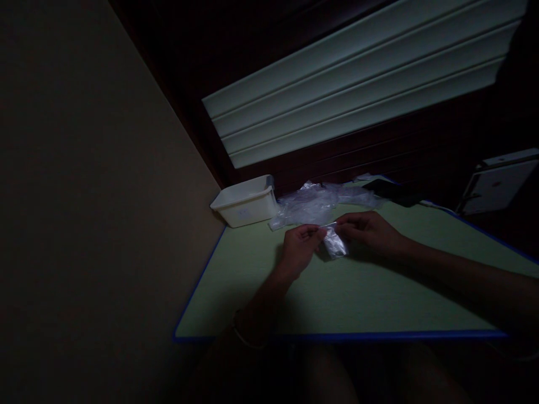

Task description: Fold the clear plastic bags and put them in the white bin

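Note:
A small clear plastic bag hangs between my two hands, its shiny surface catching the light. My left hand pinches the bag's upper left corner between thumb and fingers. On the other side, my right hand is closed on the upper right corner. The top edge of the bag is stretched nearly straight between them, just above the table. Whether anything is inside the bag, I cannot tell in the dim light.
Behind my hands lies a heap of crumpled clear plastic bags. A white plastic bin stands at the back left, near the wall. A dark object lies at the back right. The pale green table has a blue edge.

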{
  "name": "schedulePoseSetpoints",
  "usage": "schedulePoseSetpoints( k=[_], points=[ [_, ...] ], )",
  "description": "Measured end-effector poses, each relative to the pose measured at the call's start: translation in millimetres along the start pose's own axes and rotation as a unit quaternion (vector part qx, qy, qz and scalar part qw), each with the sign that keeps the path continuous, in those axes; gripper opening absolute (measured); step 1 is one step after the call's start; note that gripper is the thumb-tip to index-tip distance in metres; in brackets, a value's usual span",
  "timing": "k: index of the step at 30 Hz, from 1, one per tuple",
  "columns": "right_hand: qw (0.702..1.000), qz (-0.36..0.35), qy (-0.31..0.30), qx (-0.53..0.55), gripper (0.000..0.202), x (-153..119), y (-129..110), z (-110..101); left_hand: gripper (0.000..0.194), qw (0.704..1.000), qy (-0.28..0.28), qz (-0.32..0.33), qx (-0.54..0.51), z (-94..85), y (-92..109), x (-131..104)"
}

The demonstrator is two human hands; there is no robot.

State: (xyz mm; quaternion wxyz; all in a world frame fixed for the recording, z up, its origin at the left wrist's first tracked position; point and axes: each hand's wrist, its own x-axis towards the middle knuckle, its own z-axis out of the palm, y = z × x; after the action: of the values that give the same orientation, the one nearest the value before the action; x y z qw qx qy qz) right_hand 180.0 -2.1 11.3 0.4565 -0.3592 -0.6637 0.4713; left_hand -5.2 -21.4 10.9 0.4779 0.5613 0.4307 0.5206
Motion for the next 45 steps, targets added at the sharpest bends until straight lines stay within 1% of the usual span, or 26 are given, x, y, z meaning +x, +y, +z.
schedulePoseSetpoints(
  k=[5,11,18,23,27,30,34,39,42,45],
  points=[
    [0.999,-0.02,0.013,-0.036,0.024,-1,1,0,0.03,0.999,-0.037,-0.013,0.03,-0.8,-1,-2],
    [1.0,-0.005,-0.008,-0.024,0.025,-1,3,1,0.03,0.998,-0.015,-0.011,0.054,-2.2,-4,0],
    [1.0,0.009,-0.011,-0.014,0.024,-2,5,3,0.029,0.999,-0.029,-0.018,0.027,1.5,1,-3],
    [0.999,0.001,-0.014,0.032,0.027,-2,-1,5,0.03,0.999,-0.022,-0.013,0.022,0.5,0,-3],
    [0.999,0.003,0.002,0.041,0.028,-2,-3,4,0.031,0.999,-0.026,-0.011,-0.016,-0.8,-2,-1],
    [0.999,-0.009,0.006,0.037,0.027,-1,-4,2,0.03,0.998,-0.032,-0.017,-0.052,-1.3,-3,0],
    [0.999,-0.035,0.019,0.008,0.023,-2,-4,1,0.03,0.995,-0.043,-0.029,-0.088,-2.5,-3,1],
    [0.994,-0.079,0.017,-0.078,0.018,-6,-5,0,0.024,0.989,-0.053,-0.053,-0.127,-2.8,-2,1],
    [0.984,-0.118,0.006,-0.135,0.021,-9,-7,-3,0.03,0.992,-0.06,-0.053,-0.101,-1.6,-3,0],
    [0.976,-0.143,-0.005,-0.162,0.023,-10,-9,-5,0.036,0.995,-0.045,-0.05,-0.072,-0.2,-4,1]
  ],
)
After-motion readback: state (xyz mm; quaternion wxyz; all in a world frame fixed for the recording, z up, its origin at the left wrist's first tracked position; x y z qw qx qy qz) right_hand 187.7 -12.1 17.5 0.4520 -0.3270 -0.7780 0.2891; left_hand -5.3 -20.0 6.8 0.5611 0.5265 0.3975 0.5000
